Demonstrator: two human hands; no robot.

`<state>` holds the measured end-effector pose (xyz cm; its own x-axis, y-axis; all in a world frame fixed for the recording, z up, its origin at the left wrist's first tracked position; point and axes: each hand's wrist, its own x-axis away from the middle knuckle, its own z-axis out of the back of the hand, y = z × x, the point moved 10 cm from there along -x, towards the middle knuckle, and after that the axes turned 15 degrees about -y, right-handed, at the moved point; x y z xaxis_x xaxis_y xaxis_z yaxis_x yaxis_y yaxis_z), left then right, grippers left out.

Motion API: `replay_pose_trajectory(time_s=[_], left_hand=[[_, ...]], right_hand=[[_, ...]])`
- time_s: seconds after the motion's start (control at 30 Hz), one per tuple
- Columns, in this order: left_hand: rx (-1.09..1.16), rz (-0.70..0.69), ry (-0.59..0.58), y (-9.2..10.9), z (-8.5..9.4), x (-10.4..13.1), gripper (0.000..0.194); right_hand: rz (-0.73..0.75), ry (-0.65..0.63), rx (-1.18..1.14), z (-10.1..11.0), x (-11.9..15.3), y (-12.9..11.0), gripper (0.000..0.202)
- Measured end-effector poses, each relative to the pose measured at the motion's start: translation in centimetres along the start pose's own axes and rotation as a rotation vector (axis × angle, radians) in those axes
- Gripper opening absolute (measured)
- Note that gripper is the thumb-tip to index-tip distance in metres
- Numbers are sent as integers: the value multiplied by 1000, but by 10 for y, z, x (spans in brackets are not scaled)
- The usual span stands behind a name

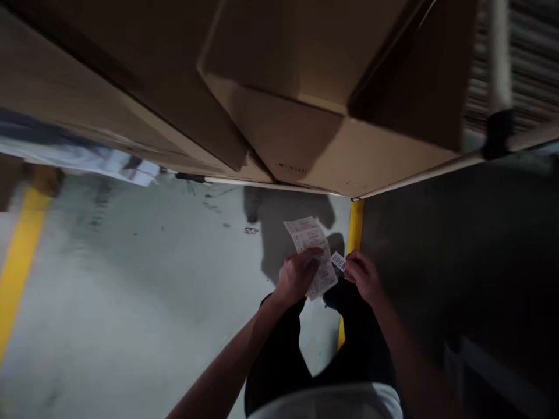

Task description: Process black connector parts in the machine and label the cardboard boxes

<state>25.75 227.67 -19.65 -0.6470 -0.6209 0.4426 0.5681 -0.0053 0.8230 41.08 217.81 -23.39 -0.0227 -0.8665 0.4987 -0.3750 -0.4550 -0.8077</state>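
My left hand [298, 273] is closed on a long white printed sheet of paper [315, 237], thumb and fingers pinching it near its middle. The sheet is covered in small print that I cannot read. Just right of it, my right hand [362, 273] pinches a small white label [338, 261] with dark printed marks. The label's left end points toward the sheet, close to its edge. Both hands are in front of my legs, above the floor.
Large cardboard boxes [288, 134] fill a rack ahead, edged by a pale tube frame [414, 173] with a black joint [498, 134]. White plastic wrap [131, 166] hangs at left. Yellow lines [21, 250] mark the grey floor [152, 279]. The right side is dark.
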Motion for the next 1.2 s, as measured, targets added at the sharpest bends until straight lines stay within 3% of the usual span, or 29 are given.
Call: replay_pose_trajectory(time_s=[0.1, 0.2, 0.3, 0.4, 0.53, 0.63, 0.9, 1.03, 1.2], left_hand=[[-2, -1, 94, -63, -13, -55, 30], [-61, 21, 235, -112, -8, -99, 29], [-165, -55, 323, -131, 2, -133, 30], [-307, -161, 374, -123, 10, -150, 27], [-399, -304, 459, -92, 18, -147, 17], [-357, -338, 438, -80, 20, -146, 16], [1, -268, 204, -102, -3, -171, 13], [152, -278, 172, -106, -9, -180, 12], [164, -300, 170, -108, -14, -188, 13]], right_hand=[[32, 28, 40, 31, -77, 37, 39], [141, 31, 48, 56, -142, 54, 40], [303, -37, 14, 69, -190, 56, 39], [402, -137, 25, 68, -218, 54, 33], [453, -172, 85, 63, -233, 43, 33], [449, -188, 116, 61, -234, 39, 33], [371, -212, 227, 71, -221, 56, 26], [398, -195, 226, 76, -220, 56, 26], [419, -230, 169, 79, -225, 60, 30]])
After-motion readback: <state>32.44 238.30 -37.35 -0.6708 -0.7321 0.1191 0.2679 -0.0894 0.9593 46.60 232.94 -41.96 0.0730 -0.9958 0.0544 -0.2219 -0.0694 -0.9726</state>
